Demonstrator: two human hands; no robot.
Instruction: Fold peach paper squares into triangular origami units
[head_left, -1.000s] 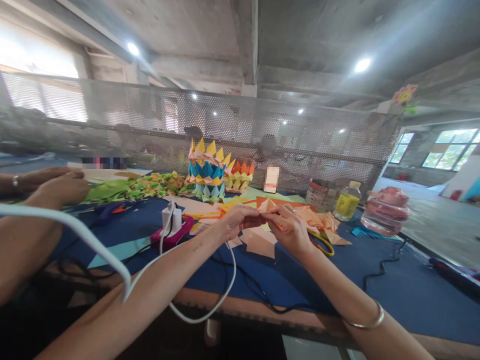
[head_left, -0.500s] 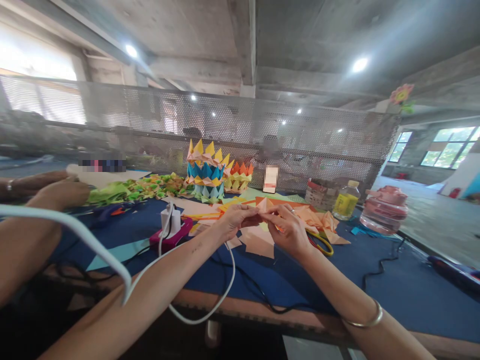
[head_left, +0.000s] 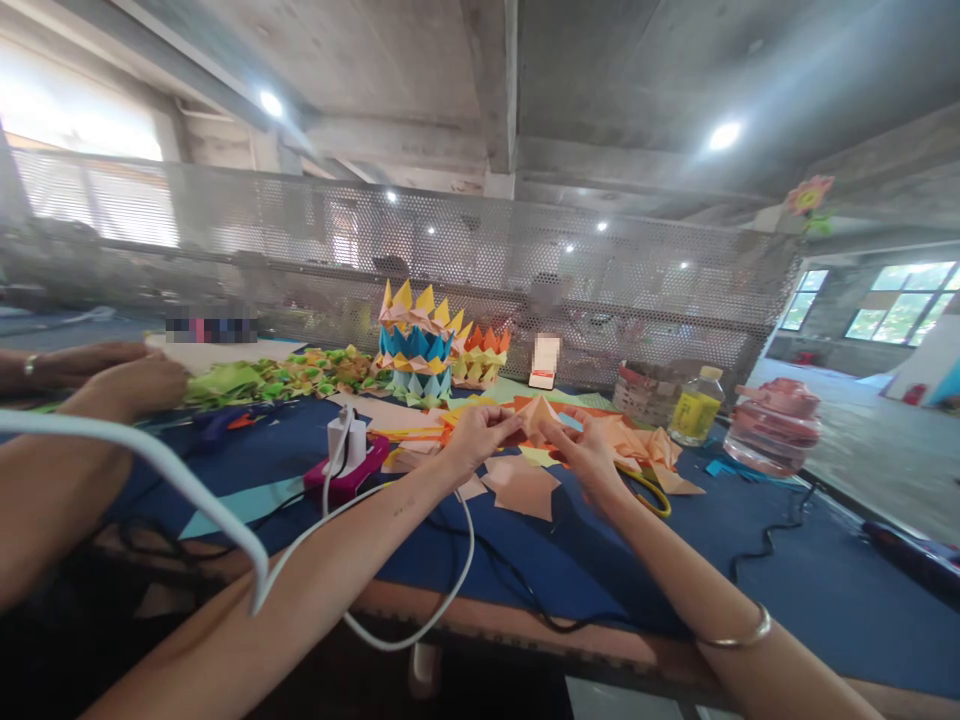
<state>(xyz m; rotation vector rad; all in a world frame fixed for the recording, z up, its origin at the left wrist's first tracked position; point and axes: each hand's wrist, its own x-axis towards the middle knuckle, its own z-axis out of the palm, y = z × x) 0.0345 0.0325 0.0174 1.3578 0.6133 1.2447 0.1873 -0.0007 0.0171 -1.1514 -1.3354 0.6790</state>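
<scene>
Between my two hands is a small peach paper piece (head_left: 538, 415), folded to a point at its top. My left hand (head_left: 486, 432) pinches its left side, while my right hand (head_left: 589, 455) holds the right side with thumb and fingers. Below them, flat peach paper sheets (head_left: 523, 487) lie on the blue tabletop. Crumpled or folded peach papers (head_left: 637, 442) rest just right of my right hand, by the yellow handle of scissors (head_left: 651, 492). Layered paper crowns (head_left: 416, 345) in yellow, blue and peach stand behind my left hand.
At left, a co-worker's hands (head_left: 135, 380) are near green paper pieces (head_left: 240, 382). A magenta power strip (head_left: 346, 472) with a white charger and looping white cable (head_left: 450, 600) sits left of my forearm. A yellow-labelled bottle (head_left: 696, 405) and pink-topped jug (head_left: 776, 425) stand right.
My hands have moved slightly apart, and more of the folded peach paper shows between them. The view has shifted a little.
</scene>
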